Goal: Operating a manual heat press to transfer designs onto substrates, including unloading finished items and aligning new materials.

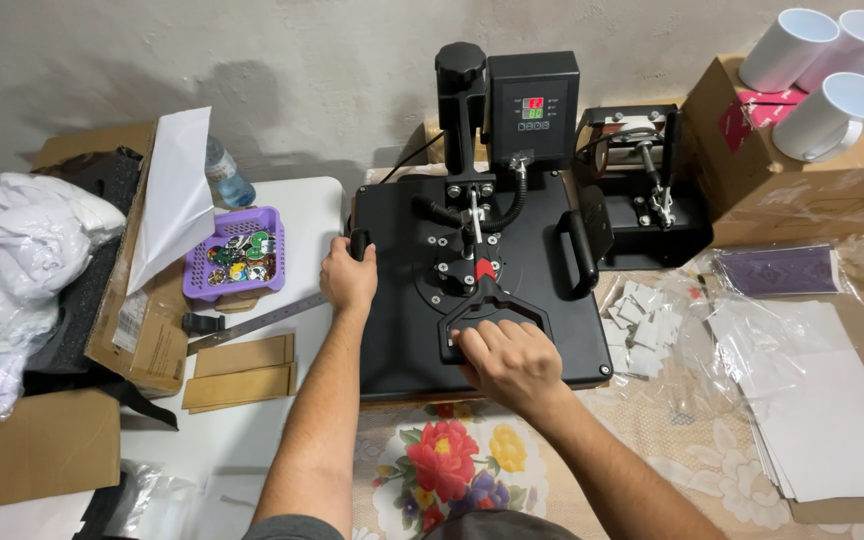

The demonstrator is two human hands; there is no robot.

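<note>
Nearest you, a floral cloth point(452, 465) with red and yellow blooms covers the desk point(252, 440) just below the black heat press point(482, 290), which sits at the middle of the view with its flat upper plate down. Your right hand point(512, 365) is closed over the looped black lever handle point(492, 318) at the front of the press; your left hand point(348, 278) is wrapped round the small side grip point(358, 243) on the plate's left edge. To your left lie two flat brown card pieces point(242, 372), a metal ruler point(257, 322) and an open brown carton point(137, 300) with a pale label on its side — a white sheet point(174, 195) leans out of it, and bundled white cloth in clear plastic point(12, 250) lies beside it. A purple basket point(237, 255) of coloured round badges stands behind the ruler, with a clear bottle point(227, 175) beyond it. To your right, white sheets in clear film point(817, 400) spread over the cloth, small white blanks point(642, 325) lie just beside the press, and a flat purple packet point(777, 270) sits farther back. Behind the plate rises the press's black control box point(532, 105) with a small red and green display, and next to it a smaller black press point(642, 190). Farthest right, white mugs point(832, 65) rest on brown cartons point(802, 190) carrying a pink label — all against a plain grey wall point(302, 60).
</note>
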